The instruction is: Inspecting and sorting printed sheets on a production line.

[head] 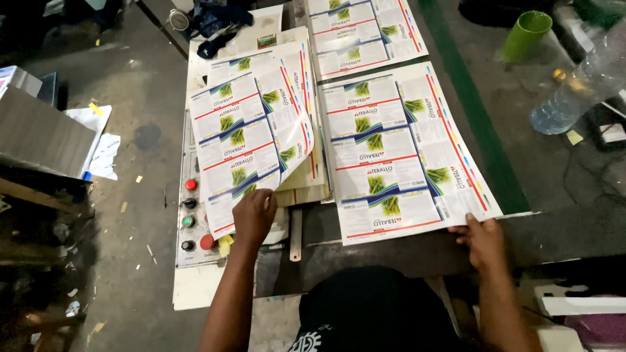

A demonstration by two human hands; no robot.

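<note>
My left hand grips the near edge of a glossy printed label sheet and lifts it off a stack of the same sheets, so that the sheet curls upward. My right hand rests with its fingers on the near right corner of another printed sheet that lies flat on the machine table. Both sheets carry rows of white labels with green plant pictures and red and blue stripes.
A third printed sheet lies further back. A control panel with red, green and black buttons sits left of my left hand. A green cup and a clear plastic bottle stand at the right. Paper scraps litter the floor at left.
</note>
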